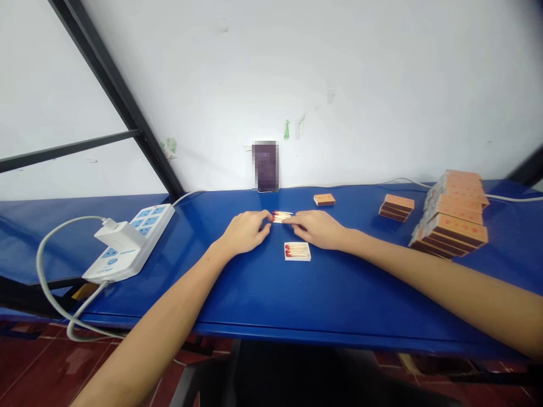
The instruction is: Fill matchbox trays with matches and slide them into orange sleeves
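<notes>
Between my hands lies a small bundle of red-tipped matches [280,215] on the blue tabletop. My left hand [246,232] is curled at the red heads, its fingertips against that end. From the other side, my right hand [319,228] presses its fingertips on the bare stick ends, so the bundle is held between both hands. Just in front of them sits an open white matchbox tray [297,258], partly filled with more matches, red heads to the left. Neither hand touches this tray. A single orange matchbox [324,199] lies behind my right hand.
To the right stand a short stack of matchboxes [396,207] and a taller, larger pile of matchboxes [453,217]. At the left is a white power strip [144,249] with a plugged-in charger [121,236] and looping cable. A blurred dark object [266,165] leans on the wall.
</notes>
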`<state>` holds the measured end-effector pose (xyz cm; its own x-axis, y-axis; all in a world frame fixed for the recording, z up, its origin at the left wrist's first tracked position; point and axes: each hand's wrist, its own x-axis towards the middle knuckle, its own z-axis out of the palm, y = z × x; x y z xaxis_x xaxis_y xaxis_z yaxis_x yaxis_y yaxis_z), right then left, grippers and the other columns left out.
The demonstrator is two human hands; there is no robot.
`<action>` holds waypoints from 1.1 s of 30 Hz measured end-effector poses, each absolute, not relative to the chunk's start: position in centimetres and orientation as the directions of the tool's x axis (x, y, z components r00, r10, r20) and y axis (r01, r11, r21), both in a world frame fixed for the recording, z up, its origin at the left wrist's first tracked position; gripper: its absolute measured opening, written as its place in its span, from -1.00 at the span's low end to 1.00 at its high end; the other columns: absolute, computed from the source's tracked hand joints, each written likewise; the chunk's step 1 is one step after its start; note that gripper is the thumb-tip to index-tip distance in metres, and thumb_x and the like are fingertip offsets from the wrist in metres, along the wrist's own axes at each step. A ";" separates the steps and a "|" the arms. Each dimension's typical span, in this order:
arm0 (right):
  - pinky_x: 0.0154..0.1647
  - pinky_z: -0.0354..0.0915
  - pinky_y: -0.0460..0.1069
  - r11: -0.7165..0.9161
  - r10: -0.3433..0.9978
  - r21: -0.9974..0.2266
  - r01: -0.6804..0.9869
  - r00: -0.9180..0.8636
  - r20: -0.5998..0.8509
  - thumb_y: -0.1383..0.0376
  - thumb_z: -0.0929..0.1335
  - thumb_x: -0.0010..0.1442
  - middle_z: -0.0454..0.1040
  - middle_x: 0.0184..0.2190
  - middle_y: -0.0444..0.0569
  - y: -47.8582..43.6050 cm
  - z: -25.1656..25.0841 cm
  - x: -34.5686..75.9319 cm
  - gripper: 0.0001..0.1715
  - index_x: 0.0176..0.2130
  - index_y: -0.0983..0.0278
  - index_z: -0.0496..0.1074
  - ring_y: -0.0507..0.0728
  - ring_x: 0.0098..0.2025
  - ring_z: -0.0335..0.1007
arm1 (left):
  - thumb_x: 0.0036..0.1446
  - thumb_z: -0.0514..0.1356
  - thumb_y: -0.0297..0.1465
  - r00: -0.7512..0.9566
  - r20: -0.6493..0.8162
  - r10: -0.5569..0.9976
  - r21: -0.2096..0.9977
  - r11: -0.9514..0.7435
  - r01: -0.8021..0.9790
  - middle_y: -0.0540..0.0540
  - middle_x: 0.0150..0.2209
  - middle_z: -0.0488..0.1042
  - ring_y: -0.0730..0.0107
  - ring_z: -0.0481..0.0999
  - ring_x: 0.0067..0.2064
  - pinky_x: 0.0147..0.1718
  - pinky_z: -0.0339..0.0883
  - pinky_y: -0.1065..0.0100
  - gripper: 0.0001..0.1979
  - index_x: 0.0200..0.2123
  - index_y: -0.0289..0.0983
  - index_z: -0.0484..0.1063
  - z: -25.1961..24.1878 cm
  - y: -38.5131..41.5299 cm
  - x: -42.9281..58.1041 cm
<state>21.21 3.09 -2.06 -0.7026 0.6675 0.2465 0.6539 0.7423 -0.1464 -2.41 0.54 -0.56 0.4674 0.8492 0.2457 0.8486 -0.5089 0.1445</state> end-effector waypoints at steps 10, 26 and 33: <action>-0.31 0.12 -0.06 0.732 0.680 -0.220 0.645 -0.677 0.280 0.36 0.25 0.29 0.49 -0.31 -0.03 3.2 -2.1 21.3 -0.57 0.06 0.18 0.54 0.06 -0.36 0.32 | 0.26 0.04 -0.38 0.479 0.254 0.840 0.236 -0.534 0.812 -0.02 -0.39 0.45 0.33 0.43 -0.36 -0.37 0.22 0.36 -0.72 -0.01 -0.21 0.43 -1.1 1.1 -2.8; -0.34 0.09 -0.07 0.771 0.635 -0.229 0.595 -0.684 0.359 0.42 0.27 0.25 0.44 -0.34 -0.07 3.4 -2.7 21.5 -0.56 0.05 0.18 0.53 0.04 -0.37 0.27 | 0.31 0.00 -0.37 0.573 0.294 0.765 0.112 -0.623 0.774 -0.12 -0.12 0.37 0.30 0.44 -0.20 -0.18 0.34 0.27 -0.65 0.06 -0.19 0.48 -1.5 1.4 -3.3; -0.35 0.07 -0.05 0.746 0.662 -0.179 0.641 -0.683 0.309 0.36 0.24 0.30 0.46 -0.28 -0.02 3.1 -2.3 21.3 -0.58 0.05 0.18 0.54 0.06 -0.34 0.31 | 0.31 0.01 -0.37 0.580 0.265 0.770 0.089 -0.619 0.780 -0.13 -0.14 0.38 0.29 0.45 -0.20 -0.15 0.35 0.26 -0.63 0.09 -0.20 0.47 -1.2 1.4 -3.3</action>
<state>21.31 3.11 -2.33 -0.6834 0.6616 0.3087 0.6413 0.7460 -0.1792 -3.32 1.38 -1.16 0.5803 0.7701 0.2649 0.7804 -0.6189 0.0894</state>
